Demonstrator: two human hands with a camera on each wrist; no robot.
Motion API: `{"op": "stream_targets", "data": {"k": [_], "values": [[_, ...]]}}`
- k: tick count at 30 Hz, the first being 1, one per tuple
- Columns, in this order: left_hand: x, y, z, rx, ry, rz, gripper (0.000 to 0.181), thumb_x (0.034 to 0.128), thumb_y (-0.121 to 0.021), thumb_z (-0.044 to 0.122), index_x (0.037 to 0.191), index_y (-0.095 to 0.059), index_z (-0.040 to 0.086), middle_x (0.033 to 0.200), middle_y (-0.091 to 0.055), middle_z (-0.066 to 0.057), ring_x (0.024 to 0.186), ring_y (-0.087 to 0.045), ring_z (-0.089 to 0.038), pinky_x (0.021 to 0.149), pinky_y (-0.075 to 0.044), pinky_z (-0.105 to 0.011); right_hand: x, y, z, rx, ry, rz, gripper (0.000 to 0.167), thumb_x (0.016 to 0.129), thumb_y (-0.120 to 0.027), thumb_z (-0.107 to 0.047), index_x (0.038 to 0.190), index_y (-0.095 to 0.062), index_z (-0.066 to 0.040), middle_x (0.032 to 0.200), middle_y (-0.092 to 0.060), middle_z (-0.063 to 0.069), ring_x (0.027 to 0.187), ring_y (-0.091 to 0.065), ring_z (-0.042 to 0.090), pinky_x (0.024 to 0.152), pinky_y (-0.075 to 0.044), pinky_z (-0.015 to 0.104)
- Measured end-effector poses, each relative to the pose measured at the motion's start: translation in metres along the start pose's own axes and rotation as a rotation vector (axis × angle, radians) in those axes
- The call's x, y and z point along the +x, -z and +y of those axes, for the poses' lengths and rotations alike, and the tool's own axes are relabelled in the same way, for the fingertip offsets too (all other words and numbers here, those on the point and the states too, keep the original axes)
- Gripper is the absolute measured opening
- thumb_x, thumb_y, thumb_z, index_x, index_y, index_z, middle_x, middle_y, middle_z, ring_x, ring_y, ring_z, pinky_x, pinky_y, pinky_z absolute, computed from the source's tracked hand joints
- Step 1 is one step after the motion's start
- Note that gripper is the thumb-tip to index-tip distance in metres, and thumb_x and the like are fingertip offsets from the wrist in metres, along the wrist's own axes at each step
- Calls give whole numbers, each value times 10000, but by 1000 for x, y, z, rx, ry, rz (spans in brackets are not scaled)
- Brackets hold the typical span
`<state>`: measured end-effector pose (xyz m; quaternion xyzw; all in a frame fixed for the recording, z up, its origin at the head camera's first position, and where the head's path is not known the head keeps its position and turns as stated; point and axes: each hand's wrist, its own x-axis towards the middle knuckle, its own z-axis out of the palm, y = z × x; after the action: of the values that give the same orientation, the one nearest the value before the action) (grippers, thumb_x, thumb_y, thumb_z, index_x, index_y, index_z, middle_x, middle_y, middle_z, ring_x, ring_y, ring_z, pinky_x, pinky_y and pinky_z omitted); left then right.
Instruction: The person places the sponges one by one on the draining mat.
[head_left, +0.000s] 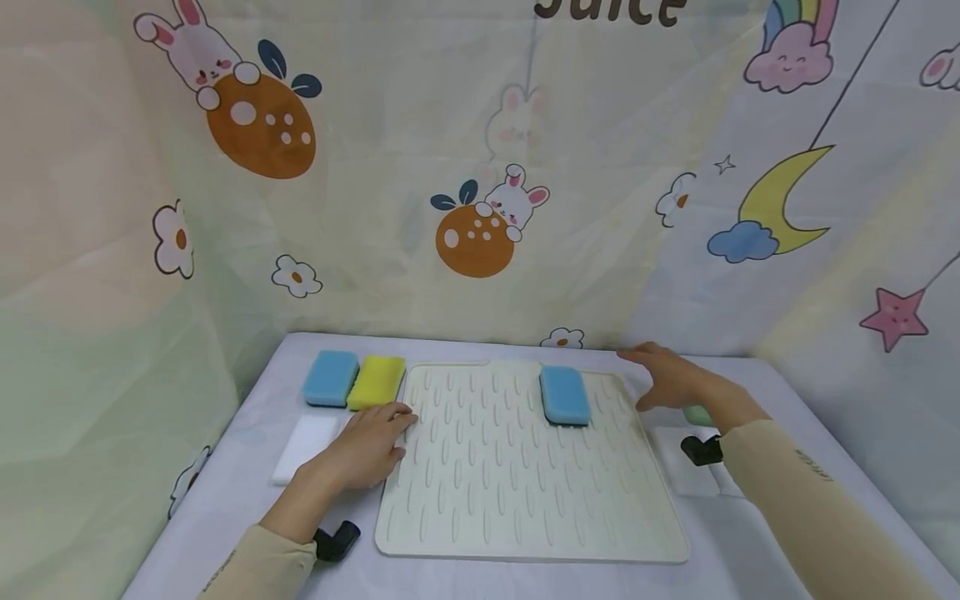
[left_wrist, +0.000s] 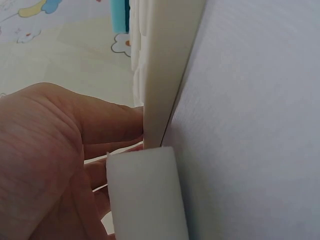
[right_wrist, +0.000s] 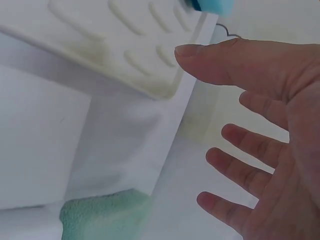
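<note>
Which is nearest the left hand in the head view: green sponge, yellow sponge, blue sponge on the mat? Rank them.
From the left hand:
1. Yellow sponge: just beyond its fingers, left of the mat.
2. Blue sponge: on the mat, right of its middle.
3. Green sponge: off the mat's right side, partly hidden.

Blue sponge atop pale mat, left grip at mat's left edge

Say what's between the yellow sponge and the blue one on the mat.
The head view shows a bare stretch of ridged mat between the yellow sponge and that blue sponge.
</note>
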<state>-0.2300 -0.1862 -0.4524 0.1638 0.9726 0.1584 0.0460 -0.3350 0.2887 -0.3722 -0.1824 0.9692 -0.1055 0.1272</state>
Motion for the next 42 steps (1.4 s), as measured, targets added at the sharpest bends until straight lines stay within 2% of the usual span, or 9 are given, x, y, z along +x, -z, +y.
{"op": "stream_targets", "data": {"k": [14,23,30,37,42], "values": [[3,5,1,13,-5,1,521,993,-685,165,1485,-551,60,1559,-484,-117,1482,-408,-356,1215,-309,-606,-8,7,39,-27,-29,38,939,768,-883,-112,1558,-395,27,1543,-324,382,1374,-357,609,1069,-385,744],[2,6,1,14,-5,3,522,984,-695,157,1477,-557,56,1551,-493,-120,1474,-416,-360,1210,-315,-607,-16,6,71,-54,-65,42,983,679,-859,-71,1533,-396,78,1498,-317,449,1313,-355,673,949,-463,724],[2,6,2,8,-1,0,515,985,-692,156,1475,-561,63,1550,-494,-114,1473,-418,-356,1210,-318,-603,-16,-1,95,-27,-133,34,1038,656,-895,-97,1541,-380,74,1488,-277,466,1301,-327,696,935,-464,740],[2,4,2,5,1,-3,515,985,-694,159,1474,-562,67,1548,-495,-113,1467,-422,-356,1207,-323,-600,-17,-5,105,8,-180,18,1048,688,-894,-160,1559,-352,55,1505,-226,458,1313,-280,706,932,-438,781],[2,3,1,11,-5,-2,509,984,-695,161,1468,-568,68,1540,-502,-110,1459,-430,-352,1203,-332,-589,-19,-8,108,9,-185,13,1048,690,-905,-171,1555,-356,48,1501,-228,444,1302,-277,715,932,-421,799]]}}
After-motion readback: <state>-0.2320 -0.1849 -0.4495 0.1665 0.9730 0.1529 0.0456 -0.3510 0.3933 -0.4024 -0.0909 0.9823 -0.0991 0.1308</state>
